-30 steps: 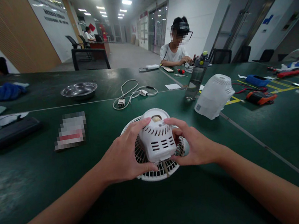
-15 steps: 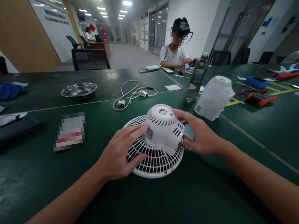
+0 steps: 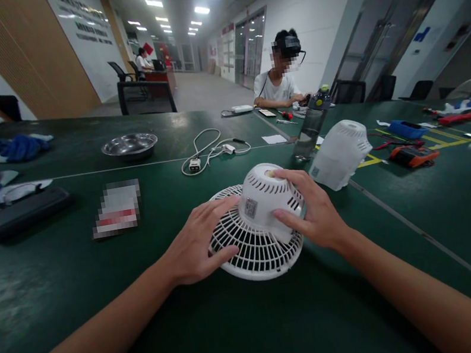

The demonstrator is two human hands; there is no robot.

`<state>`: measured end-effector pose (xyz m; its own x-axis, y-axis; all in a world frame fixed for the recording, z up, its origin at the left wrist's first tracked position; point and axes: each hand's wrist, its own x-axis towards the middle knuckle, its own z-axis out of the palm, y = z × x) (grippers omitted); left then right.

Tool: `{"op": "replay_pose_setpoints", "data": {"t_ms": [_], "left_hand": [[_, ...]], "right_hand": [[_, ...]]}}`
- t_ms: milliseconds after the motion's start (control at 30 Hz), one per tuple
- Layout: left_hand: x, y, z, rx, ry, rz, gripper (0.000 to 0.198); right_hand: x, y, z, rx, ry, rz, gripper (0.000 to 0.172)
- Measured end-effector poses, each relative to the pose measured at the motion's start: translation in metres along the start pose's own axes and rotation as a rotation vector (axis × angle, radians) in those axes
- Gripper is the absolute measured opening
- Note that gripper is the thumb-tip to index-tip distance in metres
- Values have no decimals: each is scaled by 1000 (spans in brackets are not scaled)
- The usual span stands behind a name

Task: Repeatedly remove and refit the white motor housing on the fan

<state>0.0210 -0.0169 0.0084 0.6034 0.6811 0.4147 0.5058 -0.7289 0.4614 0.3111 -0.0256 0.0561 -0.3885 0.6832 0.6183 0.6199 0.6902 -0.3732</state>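
Green table point(image 3: 227, 340) takes up most of my feed. White fan cage point(image 3: 265, 275) sits on it, dead ahead between the hands. Motor cover point(image 3: 265, 192) is on top of the cage, looks tilted; can't tell whether it's fastened. Left hand point(image 3: 192, 244): spread, not gripping as far as I can see, fingers by the cover's side, thumb over the cage bars. Right hand point(image 3: 319, 213): grasping the cover, fingers over the top, thumb across the near face. My take: let the left steady the cage rim while the right turns the cover, no squeezing on the thin bars. Use the printed label point(image 3: 250, 207) as a rotation mark. Keep fingertips off the top hole point(image 3: 269, 174) so it stays readable.
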Motion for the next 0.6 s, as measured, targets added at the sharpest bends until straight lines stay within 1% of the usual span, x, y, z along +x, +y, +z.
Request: {"op": "replay_pose_setpoints", "data": {"t_ms": [133,200,267,333,433,533,600], "left_hand": [[3,-4,0,-57,110,-260,71],[5,-6,-1,-111,118,-378,69],[6,-8,-2,-156,97,-444,68],[6,-10,-3,-176,88,-452,67],[6,-11,-4,-191,110,-428,62],[6,-10,-5,-235,121,-420,61],[5,-8,-7,-309,135,-436,60]], "right_hand": [[-3,11,4,54,-13,99,71],[-3,17,6,83,-40,175,82],[-4,23,7,127,-99,243,98],[-4,30,7,180,-169,278,110],[-5,38,5,217,-214,262,112],[-6,41,5,211,-176,251,108],[-7,40,6,229,-129,266,106]]}}
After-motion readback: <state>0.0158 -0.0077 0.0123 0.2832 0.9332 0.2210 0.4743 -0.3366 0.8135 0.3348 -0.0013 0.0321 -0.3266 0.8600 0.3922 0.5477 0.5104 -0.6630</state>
